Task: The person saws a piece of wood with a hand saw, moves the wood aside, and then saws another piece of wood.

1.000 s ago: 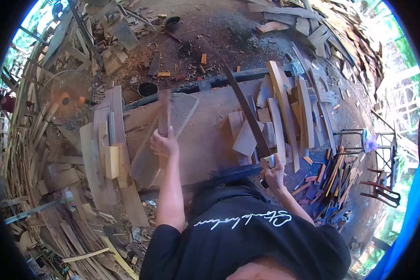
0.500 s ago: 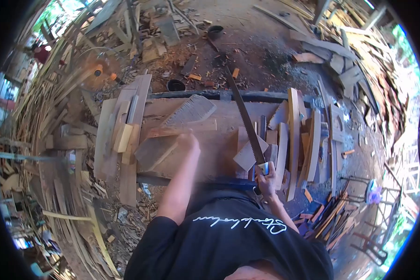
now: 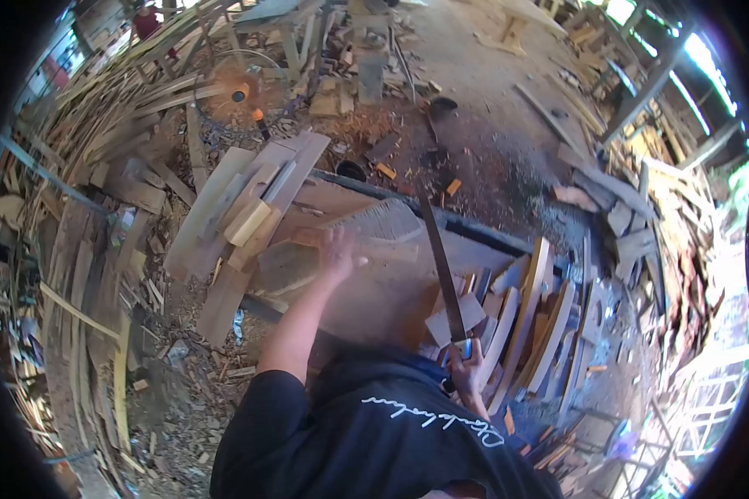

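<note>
My right hand (image 3: 466, 368) is wrapped round the handle of a handsaw (image 3: 443, 262). Its long dark blade points up and away over the workbench (image 3: 383, 291). Over the left part of the bench, my left hand (image 3: 339, 254) is open, thumb out to the side and fingers stretched forward. Under and beside that hand lie a narrow wooden strip (image 3: 391, 249) and a flat wooden piece (image 3: 287, 268). Just beyond them rests a wide board with a ridged-looking face (image 3: 383, 219).
Long planks (image 3: 295, 170) are stacked across the bench's left end. Curved wooden pieces (image 3: 549, 337) stand close together at its right. A black bucket (image 3: 351, 171) sits on the floor beyond the bench. Scrap timber piles (image 3: 83, 274) line the left side.
My view has turned, so the bench now slants down to the right. My left hand has lifted off the wood and its fingers have opened. The handsaw stays in my right hand.
</note>
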`<state>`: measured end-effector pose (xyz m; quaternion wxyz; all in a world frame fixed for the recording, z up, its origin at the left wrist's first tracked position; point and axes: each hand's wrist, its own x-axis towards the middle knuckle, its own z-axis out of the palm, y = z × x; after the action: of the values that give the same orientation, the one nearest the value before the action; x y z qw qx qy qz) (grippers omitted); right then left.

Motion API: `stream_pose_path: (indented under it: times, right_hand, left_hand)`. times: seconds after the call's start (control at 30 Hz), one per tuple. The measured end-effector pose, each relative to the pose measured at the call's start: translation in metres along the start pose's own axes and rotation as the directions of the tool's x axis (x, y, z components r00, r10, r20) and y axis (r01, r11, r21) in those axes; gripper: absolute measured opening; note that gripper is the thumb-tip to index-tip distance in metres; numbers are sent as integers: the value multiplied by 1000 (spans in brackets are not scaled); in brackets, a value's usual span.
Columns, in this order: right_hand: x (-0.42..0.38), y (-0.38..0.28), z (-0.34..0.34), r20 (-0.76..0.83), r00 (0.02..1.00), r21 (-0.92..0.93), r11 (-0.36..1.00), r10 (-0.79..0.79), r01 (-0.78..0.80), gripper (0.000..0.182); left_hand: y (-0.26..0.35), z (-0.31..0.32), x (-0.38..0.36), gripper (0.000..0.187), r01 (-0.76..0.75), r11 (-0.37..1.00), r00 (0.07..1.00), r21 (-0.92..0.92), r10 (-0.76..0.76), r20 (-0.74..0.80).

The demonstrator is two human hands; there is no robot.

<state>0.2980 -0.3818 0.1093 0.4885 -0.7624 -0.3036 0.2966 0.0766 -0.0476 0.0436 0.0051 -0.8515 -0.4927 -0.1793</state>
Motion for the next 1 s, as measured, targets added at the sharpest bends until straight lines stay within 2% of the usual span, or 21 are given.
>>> stream_pose_path:
  times: [0.03, 0.1, 0.13, 0.2, 0.23, 0.3, 0.33, 0.4, 0.5, 0.53, 0.6, 0.63, 0.7, 0.73, 0.8, 0.83, 0.9, 0.97, 1.0]
  right_hand:
    - [3, -5, 3, -12, 1000, -11, 1000, -9, 9, 24]
    - [2, -25, 6, -8, 1000, -33, 999, -12, 12, 23]
    - [-2, -33, 7, -21, 1000, -51, 998, 19, -20, 23]
    - [-2, -35, 11, -28, 1000, -60, 998, 1, -2, 22]
    - [-3, -34, 11, -38, 999, -71, 997, -2, -1, 22]
    - [-1, -31, 14, -57, 998, -89, 996, -32, 27, 21]
    - [-3, -35, 15, -58, 997, -90, 995, -42, 37, 21]
    - [-7, -45, 18, -61, 997, -99, 994, -55, 49, 20]
    - [-6, -55, 27, -48, 999, -102, 995, -20, 15, 20]
    - [-4, -51, 30, -40, 999, -80, 997, -7, 4, 20]
    - [-7, -60, 35, -9, 1000, -86, 996, 16, -16, 22]
    - [-4, -64, 38, -4, 999, -101, 994, 38, -38, 22]
    - [0, -58, 47, 58, 993, -218, 970, -102, 112, 20]
    - [-1, -57, 51, 60, 996, -231, 969, -72, 84, 20]
    - [7, -56, 65, 75, 995, -214, 973, -69, 84, 22]
    - [10, -57, 71, 70, 996, -217, 973, -60, 74, 22]
    - [14, -57, 83, 115, 978, -237, 951, -174, 197, 24]
    - [17, -57, 93, 136, 983, -266, 951, -123, 156, 24]
    - [18, -60, 99, 142, 976, -295, 934, -164, 200, 25]
  left_hand:
    - [-1, 3, 6, 76, 18, 1000, 999, 0, -18, -30]
    - [-3, 5, 13, 72, -57, 998, 987, -7, 58, 150]
    - [0, -1, 16, 72, -51, 999, 989, -4, 51, 136]
    - [5, -8, 24, 67, 33, 999, 962, -21, -26, 273]
    - [5, -6, 25, 67, 28, 999, 965, -25, -21, 262]
    - [6, -3, 26, 64, 109, 994, 981, 11, -109, 163]
    - [6, 0, 26, 64, 106, 994, 982, 5, -105, 160]
    - [6, 6, 25, 64, 226, 973, 956, -41, -214, 202]
    - [8, 9, 27, 63, 309, 948, 943, -75, -295, 152]
    - [8, 10, 30, 63, 309, 947, 943, -81, -295, 155]
    - [10, 13, 25, 64, 352, 930, 936, -110, -348, 50]
    - [9, 12, 21, 64, 361, 926, 932, -111, -354, 76]
    - [5, 11, 16, 46, 270, 930, 947, -250, -304, -107]
    - [2, 7, 14, 46, 279, 927, 949, -251, -306, -74]
    - [-9, -2, 24, 31, 337, 875, 938, -347, -342, 48]
    - [-14, 5, 28, 31, 336, 875, 939, -348, -338, 57]
    - [-21, 16, 33, 29, 495, 826, 864, -269, -502, 48]
    - [-21, 26, 40, 28, 522, 812, 846, -261, -532, 35]
    - [-20, 29, 44, 28, 549, 797, 825, -253, -565, 9]
